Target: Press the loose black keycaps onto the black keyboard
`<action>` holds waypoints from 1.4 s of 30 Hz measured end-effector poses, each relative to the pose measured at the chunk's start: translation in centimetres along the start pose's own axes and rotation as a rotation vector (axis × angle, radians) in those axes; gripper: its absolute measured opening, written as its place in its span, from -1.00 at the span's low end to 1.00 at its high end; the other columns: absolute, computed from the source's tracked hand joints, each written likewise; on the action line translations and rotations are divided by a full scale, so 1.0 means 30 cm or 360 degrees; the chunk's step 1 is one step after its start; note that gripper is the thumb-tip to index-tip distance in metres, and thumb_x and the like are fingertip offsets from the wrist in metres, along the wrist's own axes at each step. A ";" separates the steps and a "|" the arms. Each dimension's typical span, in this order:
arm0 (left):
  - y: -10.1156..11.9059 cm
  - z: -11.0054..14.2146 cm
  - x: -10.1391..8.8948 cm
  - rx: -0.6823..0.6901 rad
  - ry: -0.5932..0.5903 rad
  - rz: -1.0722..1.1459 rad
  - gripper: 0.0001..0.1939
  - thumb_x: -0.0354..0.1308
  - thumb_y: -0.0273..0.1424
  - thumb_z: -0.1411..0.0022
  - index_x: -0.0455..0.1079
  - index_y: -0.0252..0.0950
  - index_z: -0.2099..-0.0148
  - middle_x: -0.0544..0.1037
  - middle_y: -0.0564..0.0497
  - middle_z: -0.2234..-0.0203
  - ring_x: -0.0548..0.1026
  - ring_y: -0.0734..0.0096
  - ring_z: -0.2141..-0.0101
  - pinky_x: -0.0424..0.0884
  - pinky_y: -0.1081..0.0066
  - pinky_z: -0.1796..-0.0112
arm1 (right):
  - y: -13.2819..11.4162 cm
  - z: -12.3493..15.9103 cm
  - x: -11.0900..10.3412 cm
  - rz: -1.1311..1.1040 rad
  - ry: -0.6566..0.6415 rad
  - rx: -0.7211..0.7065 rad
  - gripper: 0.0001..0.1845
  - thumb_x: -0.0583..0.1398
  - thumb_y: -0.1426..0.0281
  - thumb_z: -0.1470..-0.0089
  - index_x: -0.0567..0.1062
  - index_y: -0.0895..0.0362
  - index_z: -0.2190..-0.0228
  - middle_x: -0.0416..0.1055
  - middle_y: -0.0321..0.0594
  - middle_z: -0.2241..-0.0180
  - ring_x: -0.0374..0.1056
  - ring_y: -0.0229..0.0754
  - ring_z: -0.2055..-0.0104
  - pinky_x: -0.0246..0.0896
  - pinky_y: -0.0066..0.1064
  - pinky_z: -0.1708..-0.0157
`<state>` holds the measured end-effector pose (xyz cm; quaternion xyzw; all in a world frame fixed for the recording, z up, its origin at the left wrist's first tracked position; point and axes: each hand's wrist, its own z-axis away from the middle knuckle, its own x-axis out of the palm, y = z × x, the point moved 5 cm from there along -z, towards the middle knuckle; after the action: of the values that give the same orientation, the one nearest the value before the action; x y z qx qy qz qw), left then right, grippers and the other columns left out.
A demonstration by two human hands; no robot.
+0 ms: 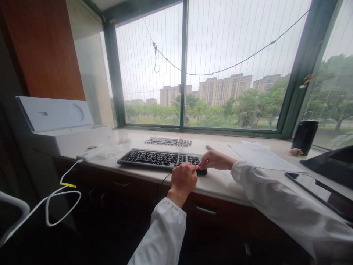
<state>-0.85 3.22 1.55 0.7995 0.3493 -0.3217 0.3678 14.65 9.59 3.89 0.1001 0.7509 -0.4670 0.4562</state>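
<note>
A dark keyboard (pixel 149 158) lies along the front edge of the white counter, its key sockets looking bare. My left hand (pixel 184 178) is closed over the keyboard's front right part, its index finger reaching toward the number pad. From the right, my right hand (pixel 214 160) meets that fingertip in a pinch just above the pad. Whatever sits between the fingers is too small to make out. Behind the keyboard lie rows of loose keycaps (pixel 168 141). A thin dark cable (pixel 162 183) drops over the edge beside my left hand.
An open white box (pixel 79 138) and a white power strip (pixel 91 154) with a hanging white cord (pixel 63 187) are at left. Paper sheets (pixel 261 156), a phone-like dark slab (pixel 320 191) and a black cylinder (pixel 305 137) stand or lie at right. Drawer handles (pixel 206 209) show below.
</note>
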 end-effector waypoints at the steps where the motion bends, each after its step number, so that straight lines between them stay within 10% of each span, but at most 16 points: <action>1: 0.001 0.000 0.000 -0.0002 -0.0004 -0.0007 -0.69 -0.07 -0.35 -0.32 0.52 -0.05 0.14 0.58 0.08 0.21 0.51 0.35 0.22 0.35 0.38 0.21 | -0.005 0.000 -0.001 0.0035 0.0001 -0.0004 -0.61 0.34 0.11 0.15 0.61 0.21 0.44 0.57 -0.08 0.39 0.44 -0.13 0.33 0.27 -0.38 0.37; 42: -0.006 0.004 0.000 -0.0118 -0.0038 0.0016 -0.64 -0.10 -0.44 -0.32 0.52 -0.10 0.10 0.54 0.03 0.12 0.51 0.36 0.18 0.37 0.40 0.13 | -0.016 0.004 -0.004 0.0245 0.0018 0.0056 -0.56 0.29 0.07 0.10 0.62 0.21 0.37 0.56 -0.11 0.44 0.45 -0.14 0.38 0.28 -0.39 0.38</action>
<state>-1.03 3.23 1.41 0.7832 0.3526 -0.3161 0.4029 14.51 9.25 4.25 0.1683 0.7352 -0.4431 0.4845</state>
